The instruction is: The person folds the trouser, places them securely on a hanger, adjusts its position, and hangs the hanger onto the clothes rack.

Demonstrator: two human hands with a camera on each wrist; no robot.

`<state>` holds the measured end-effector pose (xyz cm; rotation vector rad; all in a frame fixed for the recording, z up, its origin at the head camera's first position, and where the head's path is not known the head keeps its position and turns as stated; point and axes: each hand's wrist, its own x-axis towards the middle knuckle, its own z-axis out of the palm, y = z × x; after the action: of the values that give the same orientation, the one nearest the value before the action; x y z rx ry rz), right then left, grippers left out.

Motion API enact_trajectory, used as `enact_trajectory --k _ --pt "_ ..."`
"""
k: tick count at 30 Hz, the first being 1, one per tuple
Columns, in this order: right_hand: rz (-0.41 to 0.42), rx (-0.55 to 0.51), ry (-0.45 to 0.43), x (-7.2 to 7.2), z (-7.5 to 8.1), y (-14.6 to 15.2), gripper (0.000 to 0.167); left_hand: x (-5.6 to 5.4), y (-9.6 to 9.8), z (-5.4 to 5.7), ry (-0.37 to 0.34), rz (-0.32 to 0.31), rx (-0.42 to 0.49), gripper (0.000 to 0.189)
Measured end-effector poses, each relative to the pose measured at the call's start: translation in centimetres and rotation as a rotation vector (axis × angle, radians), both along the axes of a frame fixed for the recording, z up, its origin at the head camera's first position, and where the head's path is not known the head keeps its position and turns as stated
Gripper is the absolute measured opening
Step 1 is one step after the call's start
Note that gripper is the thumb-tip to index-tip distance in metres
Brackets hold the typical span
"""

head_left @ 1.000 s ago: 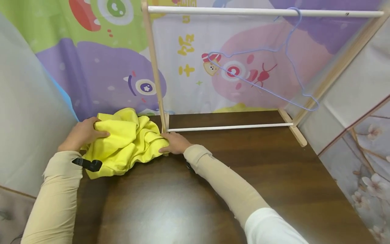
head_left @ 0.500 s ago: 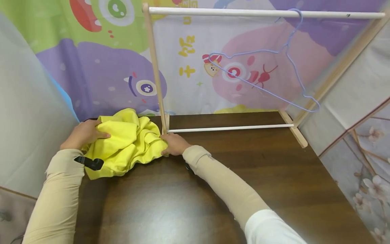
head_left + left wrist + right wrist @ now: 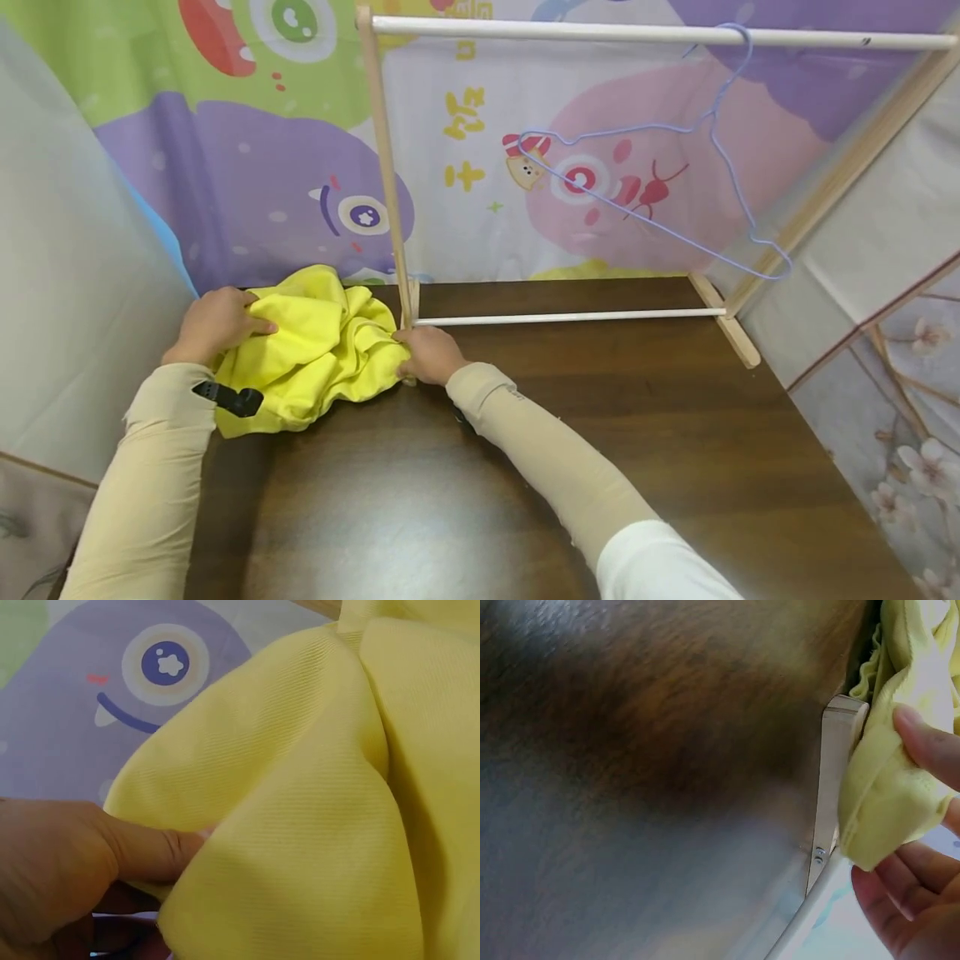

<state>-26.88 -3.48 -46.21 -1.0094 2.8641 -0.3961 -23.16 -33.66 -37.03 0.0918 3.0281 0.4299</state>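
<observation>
A crumpled yellow cloth (image 3: 315, 342) of finely ribbed fabric lies bunched on the table, against the left leg of a small clothes rack. At its left side my left hand (image 3: 216, 323) pinches a fold; the left wrist view shows the thumb (image 3: 161, 851) tucked into the fabric, with the other fingers below, partly hidden. My right hand (image 3: 433, 354) holds the right end of the cloth beside the rack's leg. Seen from the right wrist, its thumb (image 3: 930, 750) presses the near side of a flap and the fingers (image 3: 907, 881) sit behind it.
The rack's upper bar (image 3: 570, 31) carries a blue wire hanger (image 3: 630, 129), with nothing on it. A lower white bar (image 3: 570, 317) runs close above the brown table (image 3: 525, 467). A cartoon-print curtain (image 3: 277, 183) backs the table, and pale panels flank both sides.
My left hand has shifted slightly to the right. My right thumb has drawn in closer to the cloth's end. Both hands keep their hold, and the head view has moved a little.
</observation>
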Motion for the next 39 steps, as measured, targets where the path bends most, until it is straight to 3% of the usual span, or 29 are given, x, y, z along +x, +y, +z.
enact_trajectory --k 6,13,23,32,39 --pt "0.066 0.029 0.124 0.4 0.9 -0.2 0.050 0.4 -1.0 -0.6 0.051 -0.003 0.059 0.057" --pt "0.149 -0.017 0.220 0.5 1.4 -0.1 0.038 1.4 -1.7 -0.6 0.080 0.050 0.116 0.063" --pt "0.263 -0.110 0.421 1.3 2.1 0.2 0.030 2.8 -2.6 -0.4 0.005 0.096 0.168 0.075" --pt "0.317 -0.191 0.530 2.1 3.8 1.1 0.024 4.5 -2.3 0.3 0.126 0.111 0.227 0.041" --pt "0.378 -0.229 0.602 2.9 5.5 1.6 0.020 6.0 -2.5 0.8 0.148 0.111 0.298 0.033"
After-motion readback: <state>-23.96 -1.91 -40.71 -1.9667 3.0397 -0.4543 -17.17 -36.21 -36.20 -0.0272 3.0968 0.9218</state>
